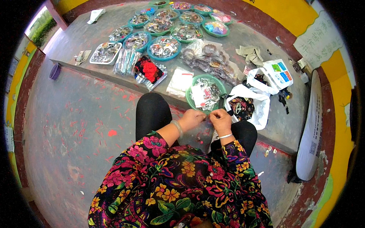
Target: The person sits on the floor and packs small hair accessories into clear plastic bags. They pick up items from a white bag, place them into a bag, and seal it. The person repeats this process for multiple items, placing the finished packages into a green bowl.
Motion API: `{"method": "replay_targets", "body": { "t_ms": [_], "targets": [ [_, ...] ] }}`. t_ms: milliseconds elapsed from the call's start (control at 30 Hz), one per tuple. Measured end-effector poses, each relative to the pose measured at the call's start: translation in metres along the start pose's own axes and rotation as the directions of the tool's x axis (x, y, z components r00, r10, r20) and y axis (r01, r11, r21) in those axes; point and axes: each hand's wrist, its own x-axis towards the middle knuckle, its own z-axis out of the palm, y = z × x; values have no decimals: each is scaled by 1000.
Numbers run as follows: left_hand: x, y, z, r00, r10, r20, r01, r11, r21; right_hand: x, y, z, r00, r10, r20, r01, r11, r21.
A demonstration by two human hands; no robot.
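Note:
My left hand [191, 119] and my right hand [221, 121] are close together above my lap, just in front of a green plastic basin [221, 86]. Both have their fingers pinched together. Something small and dark, perhaps with clear plastic, shows between the fingertips, too small to make out. Inside the basin lie small clear packets [203, 97] with white and red cards. Right of the basin, near my right hand, stands an open white plastic bag [262, 110] holding a heap of dark, patterned small items [242, 107].
Several round basins [164, 48] of packaged goods fill the far part of the raised concrete ledge [102, 79]. Nearer lie flat white packets [180, 81], a red and black pouch [149, 70], clear-bagged brown items [213, 60] and another white bag [268, 87]. A long padded board [310, 129] leans at right.

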Motion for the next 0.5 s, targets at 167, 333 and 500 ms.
{"method": "replay_targets", "body": {
  "t_ms": [167,333,500],
  "targets": [
    [7,-7,-4,974,-191,123,227,822,-523,6,13,-7,966,242,87,-256,875,411],
    [4,6,-11,958,-233,170,287,716,-637,6,9,-19,946,319,53,-307,834,457],
    [4,2,-12,958,-251,142,277,664,-695,2,-6,-50,958,272,-85,-187,824,534]
  ]
}}
